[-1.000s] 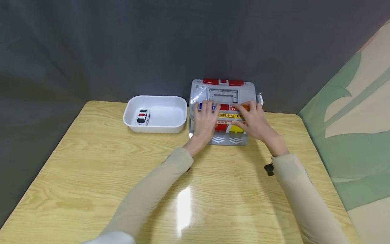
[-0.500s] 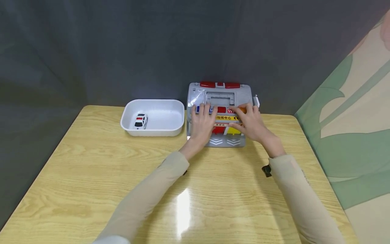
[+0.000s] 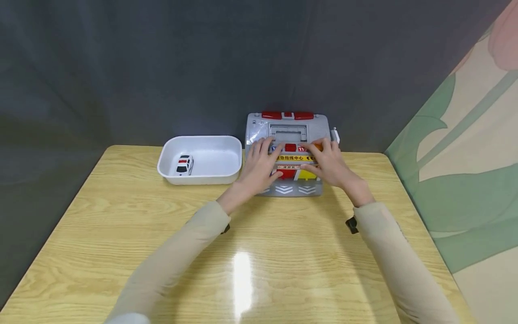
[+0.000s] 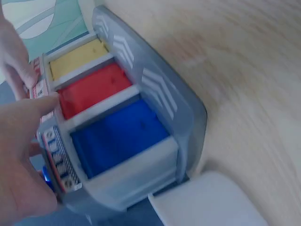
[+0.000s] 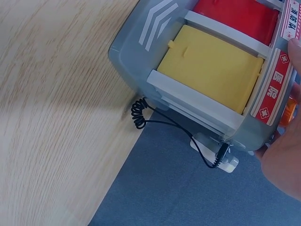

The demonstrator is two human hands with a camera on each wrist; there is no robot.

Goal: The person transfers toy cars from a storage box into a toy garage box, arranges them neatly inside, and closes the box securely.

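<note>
A grey toy garage (image 3: pixel 259 129) stands at the back of the table, with red lights on top and a yellow sign strip. Blue (image 4: pixel 120 136), red (image 4: pixel 96 89) and yellow (image 5: pixel 211 66) doors line its front, all closed. My left hand (image 3: pixel 257 165) grips the left part of its front ledge, thumb on the label strip and fingers over the top. On the right side, my right hand (image 3: pixel 332 164) holds the same ledge between thumb and fingers, by the orange light (image 5: pixel 288 112). Left of the garage, a white tub (image 3: pixel 220 157) holds a white toy car (image 3: pixel 185 165) with red and black markings.
A black coiled cord (image 5: pixel 138 113) hangs at the garage's right side, joined to a small white piece (image 5: pixel 228 162). Dark cloth (image 3: pixel 182 67) rises behind the table (image 3: pixel 283 252). A patterned panel (image 3: pixel 469 193) borders the right edge.
My left hand has shifted and turned on the ledge, its thumb now showing in front of the red door. The right hand keeps its hold. The head view has tilted slightly.
</note>
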